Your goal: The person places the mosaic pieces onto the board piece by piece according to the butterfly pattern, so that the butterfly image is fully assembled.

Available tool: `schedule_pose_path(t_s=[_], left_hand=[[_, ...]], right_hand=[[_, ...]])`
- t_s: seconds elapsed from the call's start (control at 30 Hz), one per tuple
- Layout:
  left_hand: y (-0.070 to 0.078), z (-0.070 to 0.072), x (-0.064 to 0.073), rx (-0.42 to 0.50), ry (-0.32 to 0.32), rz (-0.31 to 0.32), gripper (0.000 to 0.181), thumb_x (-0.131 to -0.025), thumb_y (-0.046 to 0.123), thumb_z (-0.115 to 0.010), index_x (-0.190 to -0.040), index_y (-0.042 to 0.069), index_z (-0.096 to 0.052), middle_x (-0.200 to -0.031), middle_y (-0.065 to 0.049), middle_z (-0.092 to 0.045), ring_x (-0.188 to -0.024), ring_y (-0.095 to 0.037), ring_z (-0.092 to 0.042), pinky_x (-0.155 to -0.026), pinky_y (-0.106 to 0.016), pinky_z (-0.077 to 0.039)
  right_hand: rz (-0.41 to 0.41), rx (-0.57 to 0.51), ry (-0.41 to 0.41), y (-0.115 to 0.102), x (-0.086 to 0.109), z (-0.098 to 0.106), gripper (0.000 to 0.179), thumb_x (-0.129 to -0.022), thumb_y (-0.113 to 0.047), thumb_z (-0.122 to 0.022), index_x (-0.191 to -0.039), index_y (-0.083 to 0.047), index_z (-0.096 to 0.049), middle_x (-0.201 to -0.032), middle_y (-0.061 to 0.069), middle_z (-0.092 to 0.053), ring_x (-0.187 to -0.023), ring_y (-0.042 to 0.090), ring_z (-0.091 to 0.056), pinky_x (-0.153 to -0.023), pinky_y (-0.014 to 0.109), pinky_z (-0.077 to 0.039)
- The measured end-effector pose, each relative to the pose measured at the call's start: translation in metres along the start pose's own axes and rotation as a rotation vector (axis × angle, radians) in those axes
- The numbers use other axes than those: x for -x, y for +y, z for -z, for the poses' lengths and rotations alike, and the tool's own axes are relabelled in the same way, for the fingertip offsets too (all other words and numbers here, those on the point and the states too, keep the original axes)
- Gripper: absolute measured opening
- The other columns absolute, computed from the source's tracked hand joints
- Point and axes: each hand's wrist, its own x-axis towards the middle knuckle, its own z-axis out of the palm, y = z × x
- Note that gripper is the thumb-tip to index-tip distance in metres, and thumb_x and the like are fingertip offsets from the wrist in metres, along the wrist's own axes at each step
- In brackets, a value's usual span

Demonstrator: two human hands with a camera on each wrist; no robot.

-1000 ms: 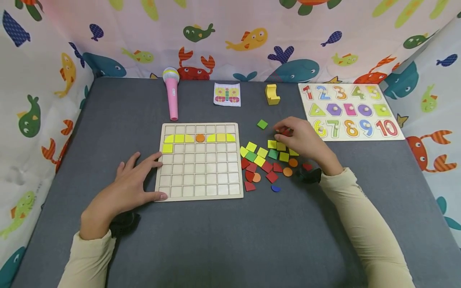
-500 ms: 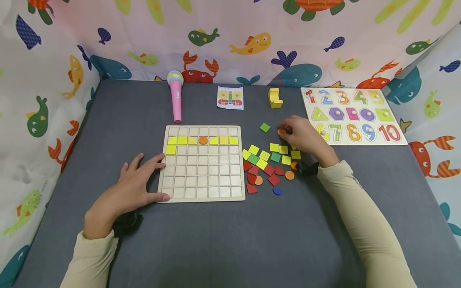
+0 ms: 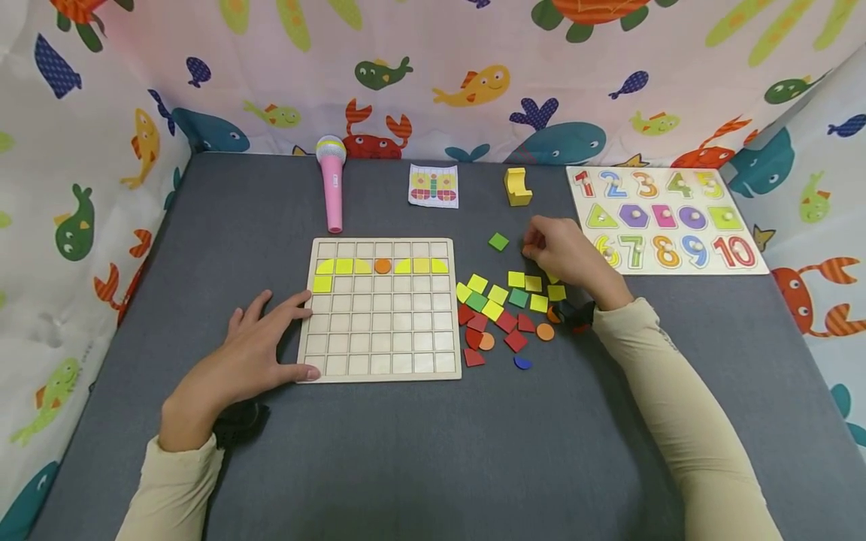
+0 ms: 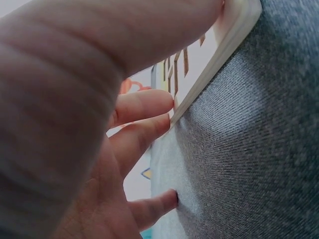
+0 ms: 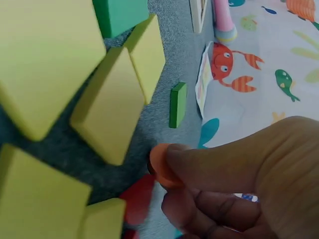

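Note:
A square wooden grid board (image 3: 381,323) lies mid-table, with yellow pieces and one orange disc in its top rows. My left hand (image 3: 237,359) is spread along its left side, thumb on the front corner and fingertips at the edge. In the left wrist view the thumb overlaps the board (image 4: 202,74) and straight fingers touch its side. To the right of the board, my right hand (image 3: 564,252) pinches an orange disc (image 5: 163,164) between thumb and fingers, low over the table. A red piece (image 5: 139,199) shows beside the disc. The head view hides the disc behind the fingers.
Loose yellow, green, red, orange and blue pieces (image 3: 507,323) lie right of the board, with one green square (image 3: 498,241) apart. Behind stand a pink toy microphone (image 3: 333,188), a butterfly pattern card (image 3: 434,186), a yellow block (image 3: 517,186) and a number puzzle (image 3: 666,219).
The right hand has turned slightly, and the orange disc seen at its fingertips half a second ago is now hidden there. My left hand stays on the board; the head view shifted a little.

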Motion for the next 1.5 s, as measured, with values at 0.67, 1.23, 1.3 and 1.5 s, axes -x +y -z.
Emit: schedule_pose_path(t_s=[0.67,1.23,1.3,1.5], left_hand=[[-0.001,0.0,0.002,-0.003,0.004,0.005,0.098,-0.08,0.043,-0.096,-0.158,0.007,-0.048,-0.173,-0.017,-0.028,-0.155,-0.06,-0.005,-0.115,-0.084,0.001],[-0.004,0.001,0.004,-0.02,0.019,-0.016,0.091,-0.084,0.04,-0.094,-0.156,0.007,-0.049,-0.174,-0.015,-0.028,-0.156,-0.059,-0.004,-0.116,-0.082,0.001],[-0.004,0.001,0.004,-0.02,0.015,-0.012,0.091,-0.084,0.041,-0.093,-0.157,0.007,-0.049,-0.173,-0.015,-0.028,-0.156,-0.059,-0.004,-0.115,-0.083,0.001],[-0.003,0.0,0.003,-0.025,0.019,-0.005,0.095,-0.083,0.043,-0.094,-0.159,0.009,-0.047,-0.172,-0.016,-0.03,-0.155,-0.06,-0.006,-0.115,-0.084,0.0]], right_hand=[[0.192,-0.153,-0.038,-0.069,-0.017,-0.025,0.004,-0.101,-0.003,-0.073,-0.105,-0.004,-0.073,-0.095,0.008,-0.074,-0.083,0.025,-0.063,-0.074,0.038,-0.054],[0.439,-0.215,-0.141,-0.148,-0.056,-0.073,0.006,-0.1,0.0,-0.074,-0.104,-0.003,-0.076,-0.094,0.005,-0.074,-0.085,0.019,-0.065,-0.08,0.034,-0.055],[0.458,-0.205,-0.157,-0.156,-0.06,-0.079,0.007,-0.099,0.001,-0.074,-0.106,-0.002,-0.077,-0.094,0.005,-0.074,-0.084,0.019,-0.063,-0.08,0.032,-0.054],[0.485,-0.18,-0.183,-0.176,-0.07,-0.092,0.005,-0.1,-0.003,-0.075,-0.105,-0.002,-0.077,-0.093,0.004,-0.071,-0.084,0.019,-0.06,-0.077,0.029,-0.051]])
